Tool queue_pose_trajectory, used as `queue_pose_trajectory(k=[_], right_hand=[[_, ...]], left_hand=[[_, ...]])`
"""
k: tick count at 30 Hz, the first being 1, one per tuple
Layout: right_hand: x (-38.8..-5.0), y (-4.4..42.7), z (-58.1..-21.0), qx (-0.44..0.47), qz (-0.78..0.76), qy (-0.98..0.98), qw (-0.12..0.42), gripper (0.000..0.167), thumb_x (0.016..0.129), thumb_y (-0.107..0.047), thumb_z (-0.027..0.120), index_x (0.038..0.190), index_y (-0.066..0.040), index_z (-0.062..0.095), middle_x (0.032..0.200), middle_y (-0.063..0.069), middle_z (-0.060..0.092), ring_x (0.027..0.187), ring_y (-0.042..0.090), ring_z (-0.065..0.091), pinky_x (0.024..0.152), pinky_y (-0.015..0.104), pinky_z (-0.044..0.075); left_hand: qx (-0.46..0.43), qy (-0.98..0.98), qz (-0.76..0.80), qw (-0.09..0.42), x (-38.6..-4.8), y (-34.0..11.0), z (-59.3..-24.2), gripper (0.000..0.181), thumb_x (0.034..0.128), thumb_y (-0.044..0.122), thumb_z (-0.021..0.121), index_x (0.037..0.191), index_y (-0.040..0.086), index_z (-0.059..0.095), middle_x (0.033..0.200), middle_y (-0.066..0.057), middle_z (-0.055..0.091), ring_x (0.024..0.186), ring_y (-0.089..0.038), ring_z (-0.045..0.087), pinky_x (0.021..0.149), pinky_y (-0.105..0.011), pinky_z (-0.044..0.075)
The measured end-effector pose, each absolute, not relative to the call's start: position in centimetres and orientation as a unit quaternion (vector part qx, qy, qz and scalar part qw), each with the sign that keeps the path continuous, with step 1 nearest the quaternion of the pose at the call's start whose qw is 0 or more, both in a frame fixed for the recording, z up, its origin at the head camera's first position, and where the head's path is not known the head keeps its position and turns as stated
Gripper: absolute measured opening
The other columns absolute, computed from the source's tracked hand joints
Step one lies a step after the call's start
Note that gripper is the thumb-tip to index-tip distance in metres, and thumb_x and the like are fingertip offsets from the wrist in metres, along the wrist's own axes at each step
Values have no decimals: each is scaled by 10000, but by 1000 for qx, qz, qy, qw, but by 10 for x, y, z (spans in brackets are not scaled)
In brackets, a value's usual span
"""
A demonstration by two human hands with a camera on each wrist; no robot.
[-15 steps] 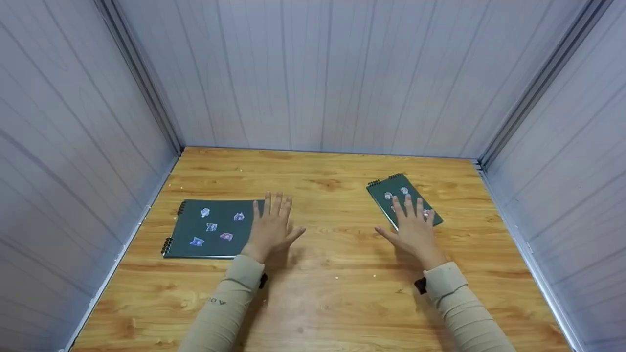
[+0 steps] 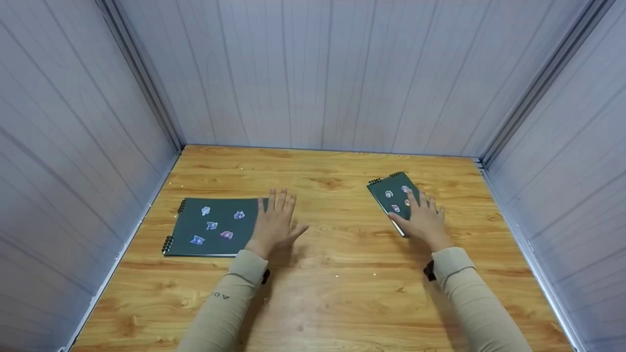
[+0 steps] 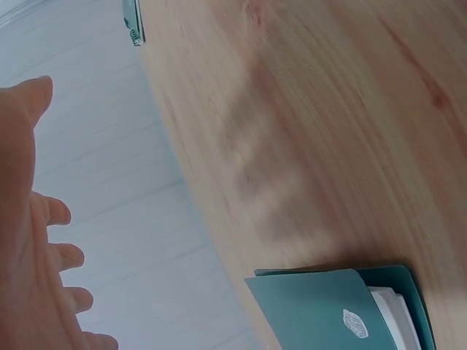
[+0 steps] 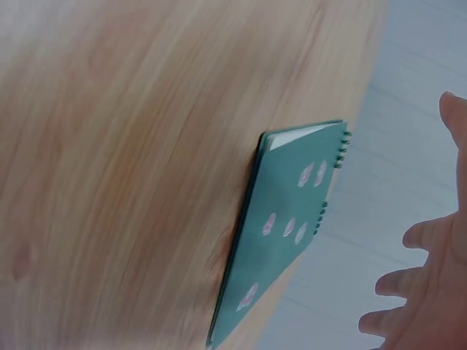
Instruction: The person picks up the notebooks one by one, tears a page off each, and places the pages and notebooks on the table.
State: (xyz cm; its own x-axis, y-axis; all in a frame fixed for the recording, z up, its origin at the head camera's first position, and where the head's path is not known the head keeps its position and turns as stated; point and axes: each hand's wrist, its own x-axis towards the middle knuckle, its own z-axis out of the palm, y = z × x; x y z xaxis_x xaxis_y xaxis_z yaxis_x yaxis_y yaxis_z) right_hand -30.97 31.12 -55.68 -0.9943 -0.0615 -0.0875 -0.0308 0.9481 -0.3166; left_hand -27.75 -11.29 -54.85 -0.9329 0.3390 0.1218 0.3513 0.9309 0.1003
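Two dark green spiral notebooks with small stickers on their covers lie on the wooden table. The larger notebook [image 2: 212,226] is at the left, its black rings along the left edge. My left hand [image 2: 272,227], fingers spread, hovers over its right end; the left wrist view shows a gap between that hand and the notebook [image 3: 321,306]. The smaller notebook [image 2: 386,190] lies tilted at the right, rings toward the back. My right hand [image 2: 424,222] is spread above its near right part, apart from the cover [image 4: 281,211] in the right wrist view. Neither hand holds anything.
Pale panelled walls [image 2: 323,73] enclose the wooden table [image 2: 332,313] at the back and both sides. Tiny white specks [image 2: 374,274] lie on the tabletop. A dark band [image 2: 430,270] sits on the right wrist.
My right hand has shifted right, uncovering more of the smaller notebook's left side. The left hand has moved slightly right and away. Both notebooks stay in place.
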Motion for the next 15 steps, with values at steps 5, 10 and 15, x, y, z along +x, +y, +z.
queue_pose_trajectory(k=[5, 10, 15], right_hand=[[-322, 321, -566, -8, -167, 983, 75, 1101, 1024, -755, 520, 1753, -55, 82, 1778, 362, 36, 1621, 643, -5, 1248, 847, 7], [-333, 331, -573, 2, -175, 980, 93, 1125, 1023, -762, 505, 1742, -13, 72, 1762, 392, 44, 1608, 666, 0, 1254, 841, 36], [-340, 337, -578, 16, -197, 973, 119, 1140, 1026, -749, 514, 1734, 13, 47, 1754, 410, 3, 1601, 673, -39, 1271, 817, 26]], left_hand=[[-182, -981, -47, 56, -277, -109, -551, 918, 1054, 654, 568, 1713, 64, 323, 1784, -240, 257, 1655, -522, 194, 1291, -749, 230], [-198, -977, -41, 63, -278, -104, -554, 904, 1046, 639, 588, 1696, 53, 361, 1774, -245, 283, 1649, -519, 219, 1287, -746, 249], [-211, -974, -43, 63, -279, -100, -554, 887, 1053, 609, 606, 1687, 35, 372, 1766, -251, 297, 1644, -517, 237, 1288, -724, 276]])
